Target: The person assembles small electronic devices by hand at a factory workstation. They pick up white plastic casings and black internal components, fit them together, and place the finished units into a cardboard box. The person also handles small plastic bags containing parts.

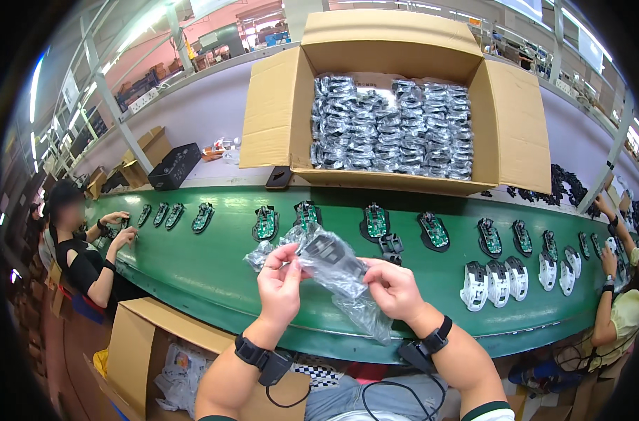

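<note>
Between my two hands is a dark plastic shell part in a clear plastic bag (332,261); it looks like a computer mouse cover. My left hand (279,279) pinches the bag at its left side, thumb against fingers. At the lower right, my right hand (392,286) grips the bag's other end, with loose film hanging below. Another crumpled clear bag (260,258) lies on the green belt just behind my left hand. Beyond my right hand rests a small black plastic part (390,245). Mouse bases with green circuit boards (376,222) stand in a row behind.
An open cardboard box (397,181) filled with bagged parts (390,130) stands behind the green belt (225,274). White mouse shells (498,284) lie at right. Co-workers sit at left (88,259) and right (625,309). A carton with plastic bags (182,375) is at lower left.
</note>
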`<state>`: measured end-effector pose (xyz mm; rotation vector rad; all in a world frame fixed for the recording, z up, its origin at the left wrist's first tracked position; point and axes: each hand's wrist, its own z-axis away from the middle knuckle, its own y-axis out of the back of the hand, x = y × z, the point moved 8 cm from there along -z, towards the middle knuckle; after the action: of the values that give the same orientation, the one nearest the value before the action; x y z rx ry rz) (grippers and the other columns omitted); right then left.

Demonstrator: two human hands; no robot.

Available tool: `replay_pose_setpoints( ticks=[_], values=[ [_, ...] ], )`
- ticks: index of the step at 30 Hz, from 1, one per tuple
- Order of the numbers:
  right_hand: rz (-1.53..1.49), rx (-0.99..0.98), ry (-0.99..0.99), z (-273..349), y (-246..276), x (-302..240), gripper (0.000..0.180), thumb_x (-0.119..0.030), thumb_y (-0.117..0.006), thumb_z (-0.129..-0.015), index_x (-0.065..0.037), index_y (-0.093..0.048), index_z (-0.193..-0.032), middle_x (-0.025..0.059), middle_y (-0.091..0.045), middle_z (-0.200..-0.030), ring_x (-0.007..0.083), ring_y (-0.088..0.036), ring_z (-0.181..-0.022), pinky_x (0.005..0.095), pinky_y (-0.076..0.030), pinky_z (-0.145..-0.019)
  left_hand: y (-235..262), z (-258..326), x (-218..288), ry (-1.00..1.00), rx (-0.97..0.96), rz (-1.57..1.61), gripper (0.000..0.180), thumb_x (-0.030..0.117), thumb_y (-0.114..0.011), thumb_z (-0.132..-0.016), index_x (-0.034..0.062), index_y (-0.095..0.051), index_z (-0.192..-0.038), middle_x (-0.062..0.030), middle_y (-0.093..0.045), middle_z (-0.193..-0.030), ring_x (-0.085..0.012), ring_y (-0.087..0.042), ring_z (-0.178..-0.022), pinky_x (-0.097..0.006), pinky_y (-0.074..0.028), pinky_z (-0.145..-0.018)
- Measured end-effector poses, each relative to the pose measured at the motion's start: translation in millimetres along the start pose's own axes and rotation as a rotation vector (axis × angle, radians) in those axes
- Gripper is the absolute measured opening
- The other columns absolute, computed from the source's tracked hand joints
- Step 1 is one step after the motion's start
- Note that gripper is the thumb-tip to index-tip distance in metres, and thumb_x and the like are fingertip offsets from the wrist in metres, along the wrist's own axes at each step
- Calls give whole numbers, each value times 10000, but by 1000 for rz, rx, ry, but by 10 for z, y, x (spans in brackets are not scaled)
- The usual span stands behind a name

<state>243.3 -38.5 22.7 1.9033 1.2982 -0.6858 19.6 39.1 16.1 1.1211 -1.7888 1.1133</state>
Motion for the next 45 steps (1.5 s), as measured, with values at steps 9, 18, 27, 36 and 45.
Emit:
replay_pose_setpoints(
  ticks=[9, 18, 27, 36, 45],
  values=[
    [117, 47, -138, 5, 19, 160, 198, -135, -754, -909, -29, -672, -1054, 55, -689, -857, 113, -594, -633, 267, -471, -571, -152, 62, -265, 160, -348, 63, 350, 34, -597, -1028, -25, -572, -1372, -81, -674, -1249, -143, -651, -1086, -295, -508, -984],
    [185, -62, -63, -42, -33, 35, 290, -84, -734, -909, -19, -736, -1192, 148, -734, -1014, 242, -714, -811, 330, -561, -698, -13, 49, -327, 216, -197, -206, 237, 79, -653, -1015, -1, -734, -1223, -25, -724, -1054, -71, -617, -844, -226, -491, -777],
    [335, 155, 287, -150, 175, -289, 286, -46, -751, -888, -8, -742, -1171, 168, -747, -1111, 293, -750, -932, 343, -611, -786, -193, 69, 240, -296, -186, -599, 195, 3, -718, -936, -6, -771, -1122, -76, -732, -913, -108, -636, -778, -249, -516, -706],
    [388, 181, 269, -177, 245, -260, 414, -50, -783, -859, 17, -702, -1259, 201, -716, -1245, 330, -726, -1108, 371, -596, -926, -255, 0, 97, -303, -342, -457, 236, -15, -698, -932, 3, -756, -1160, -156, -761, -1121, -216, -735, -1013, -313, -574, -873],
    [498, 509, 355, -125, 589, -343, 477, -48, -772, -879, 66, -641, -1324, 213, -705, -1203, 355, -706, -1069, 386, -564, -951, -112, -104, -6, -383, -333, -962, 708, 178, -790, -851, 72, -515, -1495, -255, -499, -1478, -391, -496, -1375, -481, -402, -1136]
  ],
)
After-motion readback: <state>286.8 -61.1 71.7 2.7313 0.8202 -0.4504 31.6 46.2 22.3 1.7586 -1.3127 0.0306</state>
